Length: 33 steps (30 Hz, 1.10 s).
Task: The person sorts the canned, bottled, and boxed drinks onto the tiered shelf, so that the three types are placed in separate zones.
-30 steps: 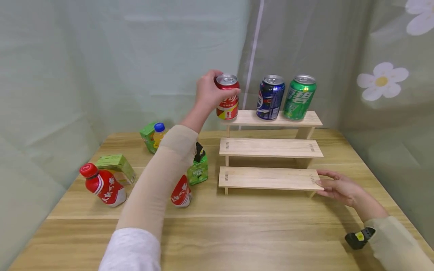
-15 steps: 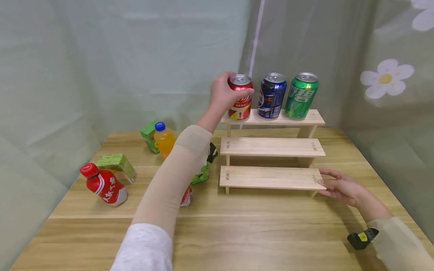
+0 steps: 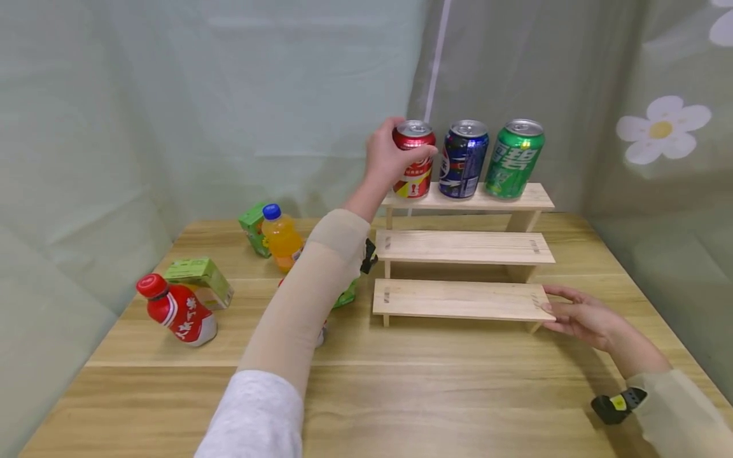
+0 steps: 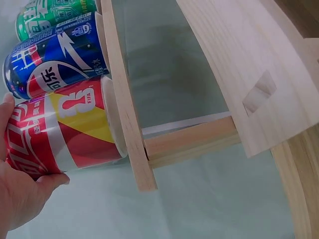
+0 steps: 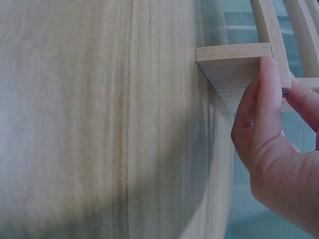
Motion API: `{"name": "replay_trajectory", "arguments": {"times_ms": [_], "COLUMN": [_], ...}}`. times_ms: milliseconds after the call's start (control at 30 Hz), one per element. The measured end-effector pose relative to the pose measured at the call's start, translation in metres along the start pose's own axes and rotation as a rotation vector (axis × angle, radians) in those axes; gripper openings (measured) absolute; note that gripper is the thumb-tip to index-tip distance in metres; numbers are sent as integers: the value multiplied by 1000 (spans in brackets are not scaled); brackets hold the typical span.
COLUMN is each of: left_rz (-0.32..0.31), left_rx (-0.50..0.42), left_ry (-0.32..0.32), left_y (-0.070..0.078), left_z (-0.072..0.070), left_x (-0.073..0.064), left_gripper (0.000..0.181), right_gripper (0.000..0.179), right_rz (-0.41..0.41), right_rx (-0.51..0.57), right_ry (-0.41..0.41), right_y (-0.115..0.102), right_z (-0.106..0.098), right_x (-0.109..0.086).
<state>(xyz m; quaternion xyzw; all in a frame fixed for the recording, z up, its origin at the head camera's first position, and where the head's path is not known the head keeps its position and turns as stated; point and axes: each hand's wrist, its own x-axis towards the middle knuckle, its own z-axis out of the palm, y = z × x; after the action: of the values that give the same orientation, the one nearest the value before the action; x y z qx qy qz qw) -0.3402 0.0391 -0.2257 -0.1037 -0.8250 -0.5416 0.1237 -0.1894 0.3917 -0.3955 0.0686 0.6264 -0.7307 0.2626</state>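
Note:
On the top step of a three-tier wooden shelf (image 3: 464, 299), my left hand (image 3: 386, 156) grips a red cola can (image 3: 417, 175) near its upper part, fingers behind and thumb across the front. Close to its right stand a blue Pepsi can (image 3: 462, 162) and a green soda can (image 3: 513, 162), all upright in a row. The left wrist view has the base of the red can (image 4: 84, 124) at the top board. Down at the bottom step's right end, my right hand (image 3: 590, 321) pinches the board; the right wrist view shows its fingers (image 5: 269, 99) at the board's corner.
Left on the wooden table (image 3: 401, 394) are a red bottle (image 3: 180, 315), a green-yellow carton (image 3: 200, 280), an orange juice bottle (image 3: 282, 242) and a green carton (image 3: 252, 226). My left forearm partly hides another green carton (image 3: 346, 296) and a second red bottle.
My left hand has carried the red can rightward from the top step's left end to beside the blue can. The right hand keeps its hold on the bottom step.

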Motion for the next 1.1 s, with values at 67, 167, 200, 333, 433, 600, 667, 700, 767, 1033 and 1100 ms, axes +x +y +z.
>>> {"name": "replay_trajectory", "arguments": {"times_ms": [67, 167, 200, 333, 433, 600, 667, 700, 767, 1033, 1100], "left_rz": [1, 1, 0, 3, 15, -5, -27, -36, -48, -66, -76], "left_rx": [-4, -1, -4, -17, -41, -105, -116, -117, -104, -104, -125], "left_ry": [1, 0, -1, -10, -23, -78, -92, -93, -88, -103, -138], "left_y": [0, 1, 1, 2, 2, 1, -1, -1, 0, 5, 6], "left_z": [0, 0, -1, -1, -1, -6, -12, -16, -22, -45, -52], "left_x": [-1, -1, -2, -3, -3, -5, -7, -8, -11, -33, -41], "left_gripper": [76, 77, 77, 76, 77, 89, 93, 94, 93, 84, 80], "right_gripper": [38, 37, 39, 39, 37, 52, 63, 65, 64, 30, 30], "right_rz": [-4, -1, -3, -2, -16, -36, -34, -31, -29, -38, -46], "right_rx": [1, 5, 4, 16, 19, -1, -11, -12, -10, 9, 5], "right_ry": [-4, 1, -3, -4, -3, 8, 9, 10, 13, -10, -26], "right_y": [1, 0, 0, 0, 1, 1, 2, 2, 3, 3, 3], "right_z": [-1, 0, 1, 3, 4, 7, 8, 9, 9, 5, 4], "right_x": [0, 0, 0, -1, -1, -1, 0, 0, 0, -1, -1]}}
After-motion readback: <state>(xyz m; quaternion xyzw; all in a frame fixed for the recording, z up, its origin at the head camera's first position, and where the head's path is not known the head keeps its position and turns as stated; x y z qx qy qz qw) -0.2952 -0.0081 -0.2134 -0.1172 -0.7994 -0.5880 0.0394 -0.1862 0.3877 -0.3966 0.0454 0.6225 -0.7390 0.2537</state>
